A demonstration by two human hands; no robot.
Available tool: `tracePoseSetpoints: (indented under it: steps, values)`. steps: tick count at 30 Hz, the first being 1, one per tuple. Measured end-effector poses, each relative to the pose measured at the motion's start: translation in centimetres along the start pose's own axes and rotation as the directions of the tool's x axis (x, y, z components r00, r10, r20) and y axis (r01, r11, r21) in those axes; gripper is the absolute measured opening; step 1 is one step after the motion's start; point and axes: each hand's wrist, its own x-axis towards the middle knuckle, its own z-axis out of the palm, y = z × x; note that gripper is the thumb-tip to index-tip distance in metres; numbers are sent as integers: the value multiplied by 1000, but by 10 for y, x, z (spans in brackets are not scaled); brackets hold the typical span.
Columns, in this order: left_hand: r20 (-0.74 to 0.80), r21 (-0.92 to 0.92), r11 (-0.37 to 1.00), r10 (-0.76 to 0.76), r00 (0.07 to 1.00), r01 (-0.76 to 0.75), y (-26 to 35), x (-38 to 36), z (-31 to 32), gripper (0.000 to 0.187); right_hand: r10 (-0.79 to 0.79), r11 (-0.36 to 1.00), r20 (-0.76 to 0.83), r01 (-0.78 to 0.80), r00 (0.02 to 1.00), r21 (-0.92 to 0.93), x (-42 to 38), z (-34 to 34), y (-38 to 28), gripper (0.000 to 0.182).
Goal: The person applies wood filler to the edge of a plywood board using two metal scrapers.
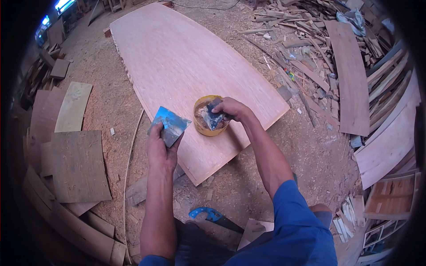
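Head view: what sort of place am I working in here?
Probably a woodworking shop: a handsaw lies on the shavings-littered floor, wood offcuts are heaped on the right, and a large wooden panel sits mid-view.

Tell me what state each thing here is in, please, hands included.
Left hand: gripping the blue plate
Blue plate: tilted, smeared
Right hand: gripping the scraper
Scraper: smeared, at the tub's mouth
Tub: open, upright, partly filled
Board: lying flat, under the tub
Saw: lying untouched
Floor: littered with shavings
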Motion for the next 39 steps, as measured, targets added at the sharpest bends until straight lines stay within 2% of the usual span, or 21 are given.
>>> tracePoseSetpoints:
  steps: [2, 5, 7, 11, 14, 15, 17, 19, 22, 23, 26, 29, 33, 36, 39]
  values:
    - [-1, 16, 1000, -8, 1000, 8, 0, 4, 3, 29, -10, 999, 6, 10, 1000, 31, -7, -6, 8, 17]
    - [-46, 153, 988, 19, 999, -11, -2, 5, 12, 31, -103, 990, 11, 102, 995, 94, -27, -10, 6, 23]
    - [-49, 153, 987, -37, 998, 44, -9, 13, 12, 30, -168, 976, 43, 161, 985, 145, -45, -14, -6, 28]
    - [-25, 130, 987, -87, 996, 90, -22, 22, 17, 28, -332, 942, 70, 334, 941, -20, -79, -21, -30, 34]
    - [0, 116, 986, -122, 993, 121, -23, 19, 33, 28, -437, 891, 121, 447, 891, -74, -109, -18, -46, 38]
    - [6, 112, 984, -139, 990, 137, -22, 18, 37, 29, -501, 861, 119, 507, 857, -29, -112, -16, -43, 36]
    - [73, 81, 977, -202, 977, 196, -24, 20, 42, 30, -652, 682, 47, 612, 756, -401, -130, -3, -44, 34]
    - [134, 43, 974, -224, 965, 220, -24, 23, 48, 32, -768, 428, 43, 562, 639, -708, -144, 11, -47, 39]
    - [224, 7, 976, -212, 951, 216, -23, 27, 53, 36, -888, 168, 30, 387, 458, -907, -170, 30, -50, 37]
    - [266, 18, 976, -214, 940, 218, -23, 29, 54, 36, -912, 135, 25, 357, 410, -924, -172, 32, -47, 35]
    - [346, 52, 975, -222, 911, 218, -17, 20, 62, 34, -936, 143, -24, 317, 352, -938, -176, 36, -42, 31]
    - [391, 73, 966, -256, 884, 247, -10, 12, 67, 34, -952, 67, 13, 251, 306, -966, -182, 30, -38, 28]
    - [446, 91, 953, -297, 844, 287, 4, 3, 73, 35, -930, 81, -22, 144, 367, -986, -203, 12, -43, 28]
    - [444, 150, 952, -305, 842, 266, 13, -6, 77, 34, -926, 95, -24, 173, 377, -980, -229, 10, -59, 30]
    - [455, 165, 954, -300, 838, 252, 19, -12, 77, 34, -913, -20, 100, 202, 396, -979, -249, 16, -85, 32]
